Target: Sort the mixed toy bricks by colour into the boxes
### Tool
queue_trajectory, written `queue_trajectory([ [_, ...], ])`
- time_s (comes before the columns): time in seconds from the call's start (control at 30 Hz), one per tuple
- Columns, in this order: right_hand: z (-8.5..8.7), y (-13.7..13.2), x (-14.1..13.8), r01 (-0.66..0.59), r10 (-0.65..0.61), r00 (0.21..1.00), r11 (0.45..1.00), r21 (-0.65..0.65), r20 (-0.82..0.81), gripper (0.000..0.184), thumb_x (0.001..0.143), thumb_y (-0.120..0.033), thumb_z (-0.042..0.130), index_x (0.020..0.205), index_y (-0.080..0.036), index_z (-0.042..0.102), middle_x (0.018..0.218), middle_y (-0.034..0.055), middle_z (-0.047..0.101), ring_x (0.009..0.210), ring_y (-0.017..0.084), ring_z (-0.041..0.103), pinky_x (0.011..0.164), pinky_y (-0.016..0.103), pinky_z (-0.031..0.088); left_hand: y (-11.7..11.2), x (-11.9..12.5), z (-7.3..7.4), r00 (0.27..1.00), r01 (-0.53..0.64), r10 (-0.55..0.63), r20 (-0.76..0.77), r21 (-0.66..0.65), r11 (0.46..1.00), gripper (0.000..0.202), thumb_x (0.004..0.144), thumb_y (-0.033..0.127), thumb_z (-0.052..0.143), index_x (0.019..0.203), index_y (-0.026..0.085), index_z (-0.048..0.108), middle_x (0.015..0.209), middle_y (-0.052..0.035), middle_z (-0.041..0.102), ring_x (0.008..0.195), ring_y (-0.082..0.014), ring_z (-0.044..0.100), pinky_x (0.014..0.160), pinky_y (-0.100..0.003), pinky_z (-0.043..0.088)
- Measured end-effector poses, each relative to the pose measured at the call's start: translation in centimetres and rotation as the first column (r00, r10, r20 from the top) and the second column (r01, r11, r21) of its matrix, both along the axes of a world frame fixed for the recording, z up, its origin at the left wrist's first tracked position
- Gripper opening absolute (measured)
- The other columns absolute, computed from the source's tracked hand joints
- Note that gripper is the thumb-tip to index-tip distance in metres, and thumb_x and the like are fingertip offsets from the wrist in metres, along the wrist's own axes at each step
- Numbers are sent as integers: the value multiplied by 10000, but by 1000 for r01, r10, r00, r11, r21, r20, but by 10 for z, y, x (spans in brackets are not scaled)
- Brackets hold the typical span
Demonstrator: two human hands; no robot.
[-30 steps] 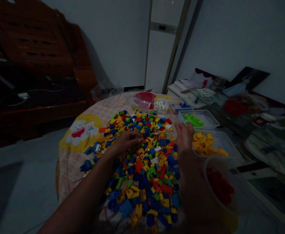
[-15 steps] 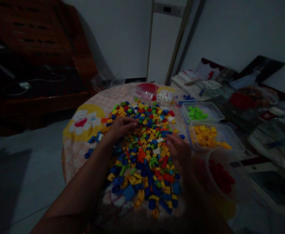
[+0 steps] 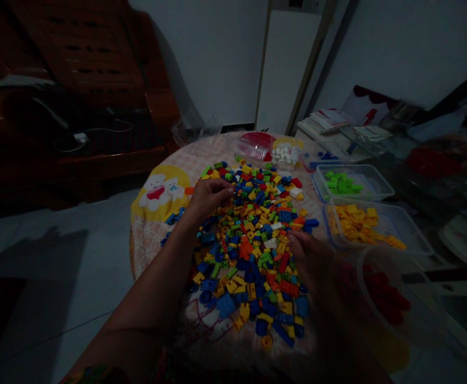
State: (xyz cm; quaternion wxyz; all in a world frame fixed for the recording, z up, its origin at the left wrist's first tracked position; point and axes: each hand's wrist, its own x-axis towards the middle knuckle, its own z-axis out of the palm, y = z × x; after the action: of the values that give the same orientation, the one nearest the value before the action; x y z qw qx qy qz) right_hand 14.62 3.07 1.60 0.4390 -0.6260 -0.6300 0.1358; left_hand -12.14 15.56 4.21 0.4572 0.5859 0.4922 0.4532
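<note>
A heap of small toy bricks (image 3: pixel 253 240) in blue, yellow, green, red and orange covers a round table with a patterned cloth (image 3: pixel 157 192). My left hand (image 3: pixel 209 196) rests on the heap's far left edge, its fingers curled and pinched together on small bricks. My right hand (image 3: pixel 311 256) lies low at the heap's right side, dark and blurred, fingers bent down into the bricks. What either hand holds is too small to name.
Clear tubs stand at the right: green bricks (image 3: pixel 343 183), yellow bricks (image 3: pixel 361 221), red bricks (image 3: pixel 385 298). At the back are a red-lidded box (image 3: pixel 255 144) and white pieces (image 3: pixel 283 154). Dark wooden furniture (image 3: pixel 77 80) stands left; cluttered shelves right.
My right hand drew back from beside the yellow tub toward me, down onto the heap's right side. My left hand stayed on the far left of the heap. The view shifted right.
</note>
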Motion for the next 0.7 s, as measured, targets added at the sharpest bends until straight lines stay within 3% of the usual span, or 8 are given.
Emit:
queue_trajectory([
  [0.1, -6, -14, 8, -57, 55, 996, 998, 19, 64, 223, 893, -359, 577, 927, -265, 776, 893, 31, 793, 785, 223, 748, 725, 335, 590, -9, 9, 12, 966, 171, -151, -209, 80, 982, 266, 750, 384, 717, 858, 143, 741, 672, -26, 687, 622, -146, 624, 610, -242, 481],
  [0.23, -19, -32, 19, -132, 126, 984, 990, 42, 127, 216, 932, -337, 562, 989, -271, 759, 902, 32, 789, 778, 216, 750, 703, 326, 599, -21, 39, 10, 782, 492, -395, -482, 88, 866, 90, 732, 213, 712, 801, 195, 767, 787, -23, 731, 719, -158, 648, 680, -236, 447],
  [0.3, -25, -38, 22, -151, 137, 977, 985, 77, 163, 207, 939, -307, 561, 1010, -270, 752, 899, 34, 787, 774, 215, 750, 702, 325, 603, -25, 55, 3, 679, 588, -438, -588, 79, 805, 110, 703, 157, 723, 795, 201, 766, 810, -26, 732, 744, -167, 649, 697, -241, 432],
  [0.4, -32, -43, 24, -171, 139, 965, 977, 131, 222, 215, 945, -272, 556, 1053, -276, 741, 910, 38, 787, 773, 219, 753, 707, 338, 609, -29, 71, -10, 581, 626, -390, -714, 86, 775, 118, 695, 151, 734, 806, 186, 755, 834, -49, 726, 770, -185, 644, 687, -250, 418],
  [0.57, -32, -50, 23, -218, 137, 948, 936, 276, 287, 252, 931, -195, 574, 1115, -266, 730, 952, 52, 790, 792, 218, 759, 726, 328, 609, -29, 72, -19, 567, 656, -381, -731, 120, 745, 31, 758, 194, 700, 766, 182, 727, 848, -56, 714, 808, -173, 640, 708, -235, 421],
  [0.63, -27, -57, 23, -248, 154, 937, 925, 289, 313, 238, 925, -178, 583, 1094, -246, 736, 925, 59, 791, 766, 212, 757, 698, 311, 599, -27, 69, -19, 600, 646, -399, -694, 125, 753, 37, 758, 210, 705, 751, 175, 718, 828, -48, 707, 789, -161, 635, 690, -226, 416],
  [0.7, -20, -67, 24, -247, 149, 931, 930, 272, 334, 195, 933, -183, 575, 1025, -221, 743, 864, 66, 786, 714, 202, 745, 651, 300, 578, -24, 66, -19, 677, 586, -400, -618, 124, 801, 87, 763, 251, 709, 746, 165, 708, 765, -34, 689, 712, -143, 615, 634, -216, 403],
])
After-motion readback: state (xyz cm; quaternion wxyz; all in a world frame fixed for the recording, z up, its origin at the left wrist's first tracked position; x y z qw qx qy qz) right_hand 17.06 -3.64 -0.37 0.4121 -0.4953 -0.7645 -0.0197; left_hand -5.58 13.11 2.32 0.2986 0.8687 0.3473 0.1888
